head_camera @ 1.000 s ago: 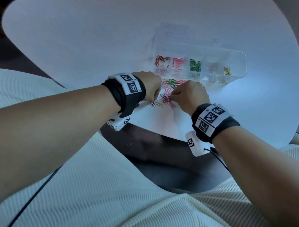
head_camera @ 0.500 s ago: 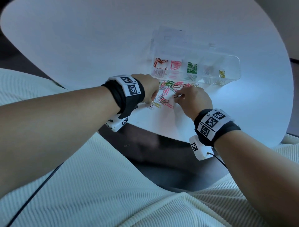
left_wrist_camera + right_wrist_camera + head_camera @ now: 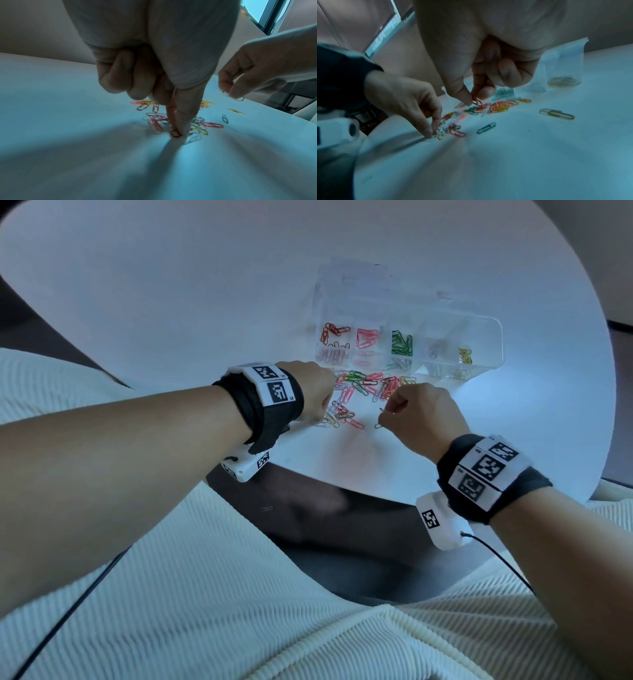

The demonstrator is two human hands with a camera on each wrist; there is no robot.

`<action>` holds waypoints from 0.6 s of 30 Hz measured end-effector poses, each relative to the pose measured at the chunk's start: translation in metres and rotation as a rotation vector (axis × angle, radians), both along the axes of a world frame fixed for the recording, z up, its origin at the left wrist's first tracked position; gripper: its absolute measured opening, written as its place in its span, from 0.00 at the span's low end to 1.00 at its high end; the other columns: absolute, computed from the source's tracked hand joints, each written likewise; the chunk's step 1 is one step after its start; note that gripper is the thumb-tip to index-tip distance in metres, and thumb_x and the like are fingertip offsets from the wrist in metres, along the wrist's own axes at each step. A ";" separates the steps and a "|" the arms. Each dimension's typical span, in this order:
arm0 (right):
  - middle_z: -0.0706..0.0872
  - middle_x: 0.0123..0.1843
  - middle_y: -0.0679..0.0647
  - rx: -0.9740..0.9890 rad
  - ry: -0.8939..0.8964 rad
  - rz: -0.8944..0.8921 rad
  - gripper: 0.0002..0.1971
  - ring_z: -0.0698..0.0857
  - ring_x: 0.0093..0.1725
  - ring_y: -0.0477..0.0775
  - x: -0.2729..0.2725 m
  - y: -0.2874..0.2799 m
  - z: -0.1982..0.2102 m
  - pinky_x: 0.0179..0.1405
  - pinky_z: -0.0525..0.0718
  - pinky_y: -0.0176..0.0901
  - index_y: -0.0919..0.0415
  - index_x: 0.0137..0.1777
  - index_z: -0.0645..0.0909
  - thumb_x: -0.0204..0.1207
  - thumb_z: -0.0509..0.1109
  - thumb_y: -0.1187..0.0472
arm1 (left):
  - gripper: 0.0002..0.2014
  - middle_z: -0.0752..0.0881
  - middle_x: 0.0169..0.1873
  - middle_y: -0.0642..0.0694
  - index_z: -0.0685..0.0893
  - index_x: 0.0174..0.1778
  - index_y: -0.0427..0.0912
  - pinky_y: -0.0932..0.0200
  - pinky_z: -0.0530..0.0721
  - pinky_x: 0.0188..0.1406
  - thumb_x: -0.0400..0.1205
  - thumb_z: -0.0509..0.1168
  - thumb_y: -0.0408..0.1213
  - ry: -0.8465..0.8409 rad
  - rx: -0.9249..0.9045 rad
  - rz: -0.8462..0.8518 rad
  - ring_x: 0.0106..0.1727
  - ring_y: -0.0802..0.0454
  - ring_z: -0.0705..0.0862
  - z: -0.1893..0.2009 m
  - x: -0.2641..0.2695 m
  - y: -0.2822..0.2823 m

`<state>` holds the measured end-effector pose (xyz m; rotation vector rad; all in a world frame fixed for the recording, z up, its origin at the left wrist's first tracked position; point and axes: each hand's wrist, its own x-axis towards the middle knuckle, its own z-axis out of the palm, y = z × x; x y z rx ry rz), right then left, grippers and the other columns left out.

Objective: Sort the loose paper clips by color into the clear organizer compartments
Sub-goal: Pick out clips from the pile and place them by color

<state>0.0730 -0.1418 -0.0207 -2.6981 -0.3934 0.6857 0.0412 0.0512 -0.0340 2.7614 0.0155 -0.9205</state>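
Observation:
Loose coloured paper clips (image 3: pixel 370 385) lie in a heap in front of the clear organizer (image 3: pixel 493 337), which holds red, pink, green, pale and yellow clips in separate compartments. My left hand (image 3: pixel 325 414) is down at the heap's left near end. In the left wrist view its thumb and forefinger pinch a red clip (image 3: pixel 175 133) against the table, the other fingers curled. My right hand (image 3: pixel 387 409) hovers just above the table, right of the heap. Its thumb and forefinger pinch a dark red clip (image 3: pixel 476 102). A single green clip (image 3: pixel 378 425) lies below it.
The round white table (image 3: pixel 171 302) ends close behind my wrists, with dark floor below. A yellow clip and a pale one (image 3: pixel 559 114) lie apart at the right of the heap. A lone clip (image 3: pixel 267 508) lies on the floor.
My right hand has drawn back from the heap toward the near right, lifting a dark red clip. The left hand has stayed at the heap's left end.

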 end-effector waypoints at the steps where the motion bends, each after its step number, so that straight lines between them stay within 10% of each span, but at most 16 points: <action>1: 0.87 0.39 0.50 0.029 -0.002 -0.011 0.04 0.84 0.43 0.55 -0.002 -0.004 0.007 0.42 0.82 0.44 0.55 0.38 0.83 0.68 0.73 0.56 | 0.02 0.86 0.38 0.49 0.84 0.40 0.49 0.59 0.77 0.34 0.77 0.70 0.41 -0.010 -0.009 0.007 0.40 0.46 0.85 0.000 0.000 0.000; 8: 0.80 0.24 0.52 0.330 0.180 -0.145 0.10 0.68 0.19 0.46 -0.012 -0.017 0.058 0.22 0.67 0.35 0.65 0.29 0.75 0.69 0.68 0.64 | 0.09 0.86 0.39 0.53 0.86 0.42 0.50 0.63 0.70 0.26 0.72 0.75 0.48 0.004 -0.013 -0.002 0.38 0.50 0.83 0.002 -0.001 -0.003; 18: 0.68 0.16 0.44 0.479 0.455 -0.186 0.26 0.63 0.26 0.53 -0.019 -0.023 0.031 0.24 0.62 0.39 0.54 0.19 0.65 0.75 0.73 0.62 | 0.05 0.86 0.34 0.49 0.84 0.36 0.44 0.57 0.78 0.33 0.70 0.71 0.40 0.043 -0.026 0.028 0.35 0.46 0.83 0.001 -0.003 -0.008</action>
